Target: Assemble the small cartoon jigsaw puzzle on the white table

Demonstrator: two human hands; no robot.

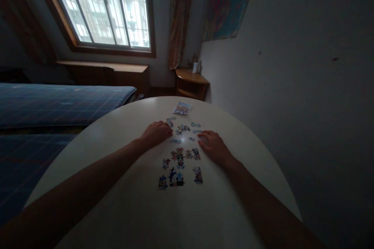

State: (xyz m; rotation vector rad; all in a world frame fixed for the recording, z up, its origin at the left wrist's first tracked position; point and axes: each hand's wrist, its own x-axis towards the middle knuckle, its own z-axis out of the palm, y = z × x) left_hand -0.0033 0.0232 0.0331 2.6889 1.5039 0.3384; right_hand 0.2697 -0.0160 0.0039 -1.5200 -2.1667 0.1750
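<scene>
Both my hands rest on a round white table [122,186] among colourful jigsaw pieces. My left hand [156,133] lies knuckles up with its fingers curled, its fingertips at a loose piece [170,122]. My right hand [212,146] lies palm down with fingers stretched toward small pieces [195,131]. Between the hands lies a scatter of loose pieces [183,128]. Nearer to me sit partly joined clusters [185,154] and a lower group [176,179]. A small printed picture card [182,108] lies at the table's far edge.
A bed with a blue checked cover [58,103] stands left of the table. A grey wall [292,85] runs close along the right. A wooden corner shelf [191,81] and a barred window [105,7] are behind the table.
</scene>
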